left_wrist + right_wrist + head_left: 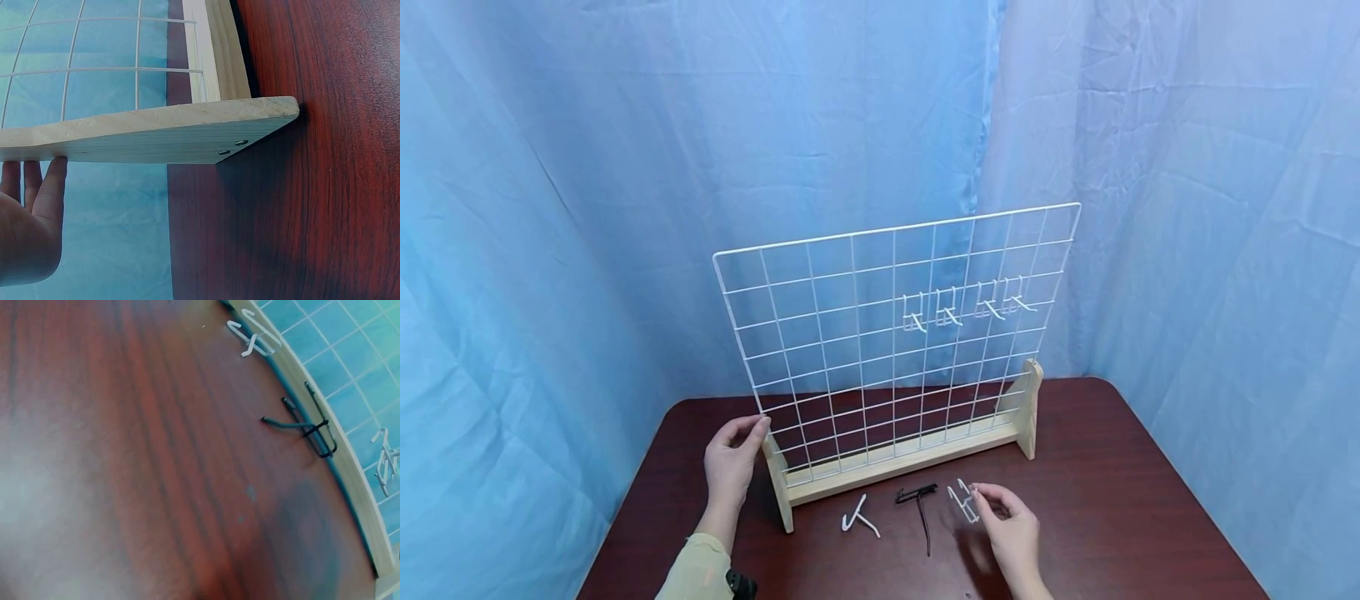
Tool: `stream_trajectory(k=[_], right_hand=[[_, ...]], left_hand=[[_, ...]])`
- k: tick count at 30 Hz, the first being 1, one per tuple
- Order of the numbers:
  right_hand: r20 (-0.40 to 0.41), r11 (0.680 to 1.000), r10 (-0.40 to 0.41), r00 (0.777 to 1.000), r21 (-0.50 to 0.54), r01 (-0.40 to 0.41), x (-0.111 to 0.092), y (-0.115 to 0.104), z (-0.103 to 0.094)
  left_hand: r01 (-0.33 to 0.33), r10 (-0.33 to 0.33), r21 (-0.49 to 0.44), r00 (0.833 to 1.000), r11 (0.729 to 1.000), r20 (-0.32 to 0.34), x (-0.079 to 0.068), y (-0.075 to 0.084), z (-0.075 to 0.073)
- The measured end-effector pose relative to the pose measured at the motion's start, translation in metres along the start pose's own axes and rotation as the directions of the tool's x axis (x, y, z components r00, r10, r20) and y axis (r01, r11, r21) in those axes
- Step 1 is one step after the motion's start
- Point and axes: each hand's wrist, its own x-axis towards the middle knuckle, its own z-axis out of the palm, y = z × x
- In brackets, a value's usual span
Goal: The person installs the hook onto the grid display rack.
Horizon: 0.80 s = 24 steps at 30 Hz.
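A white wire grid panel [872,350] stands upright in a wooden base [902,471]. At its lower left edge, where the panel meets the left wooden end piece [150,134], my left hand [730,462] pinches the rack. Its fingers [51,194] press the wood's outer face in the left wrist view. My right hand [1011,533] holds a white wire hook [962,502] between thumb and fingertips, above the table in front of the base. Lying to its left are a black hook [922,508] and another white hook [859,517].
Several white hooks [951,315] hang in a row on the panel's upper right part. The right wooden end piece [1030,412] stands near the back of the dark red table [1120,500]. Blue curtains [700,125] surround the table at the back and sides.
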Motion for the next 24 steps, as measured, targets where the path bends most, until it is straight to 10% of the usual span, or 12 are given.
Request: stream_trajectory(k=[24], right_hand=[[-0.067,0.956,-0.245,0.967,0.150,0.253,0.017,-0.072,0.037]], left_hand=[[-0.013,0.013,-0.021,1.000,1.000,-0.013,0.001,-0.002,0.002]])
